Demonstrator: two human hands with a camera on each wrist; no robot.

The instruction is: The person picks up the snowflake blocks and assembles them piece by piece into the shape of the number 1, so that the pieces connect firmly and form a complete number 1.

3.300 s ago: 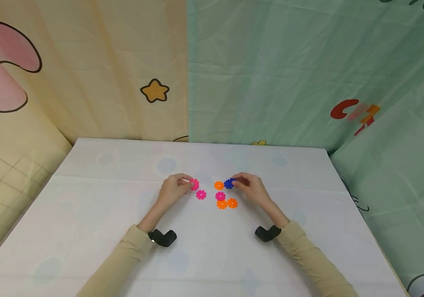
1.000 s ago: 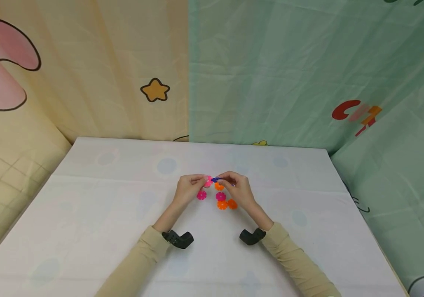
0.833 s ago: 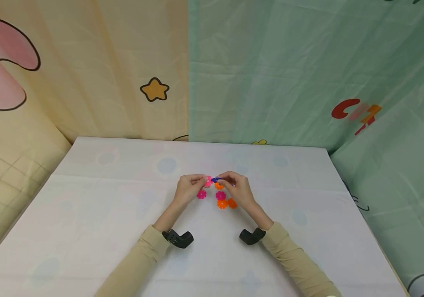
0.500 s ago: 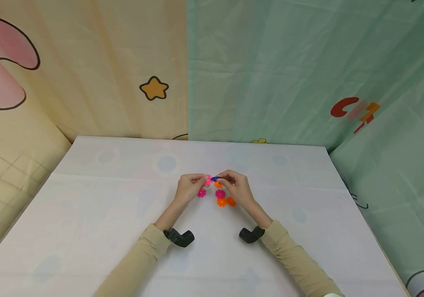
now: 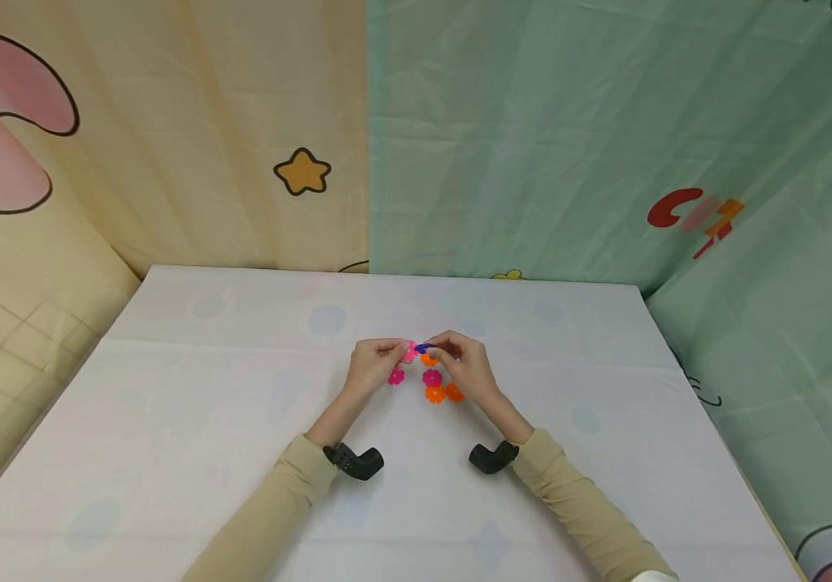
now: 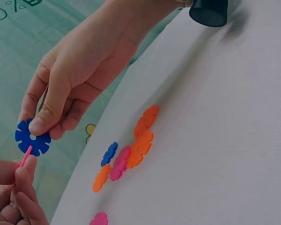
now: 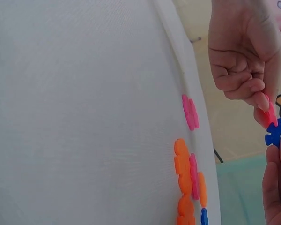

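Note:
In the head view, my left hand [image 5: 372,368] pinches a pink notched disc [image 5: 410,351] between thumb and fingers. Opposite it, my right hand [image 5: 468,368] pinches a blue notched disc [image 5: 422,348]. Both wrist views show the two held discs off the table, meeting at their rims and set crosswise. The thin pink edge [image 6: 26,156] lies at a notch of the blue disc [image 6: 25,140]; how deep it sits in the slot I cannot tell. Fingers cover part of each disc.
Loose notched discs lie on the white-covered table [image 5: 241,453] below the hands: a pink disc [image 5: 396,377] apart on the left, another pink disc [image 5: 432,378], several orange discs [image 5: 435,394], and a blue disc [image 6: 109,153]. Patterned curtains [image 5: 532,145] stand behind the table.
Since 3.3 seconds ago both hands have come together from either side, bringing the pink and blue discs into contact. Over the last second the hands have hardly moved.

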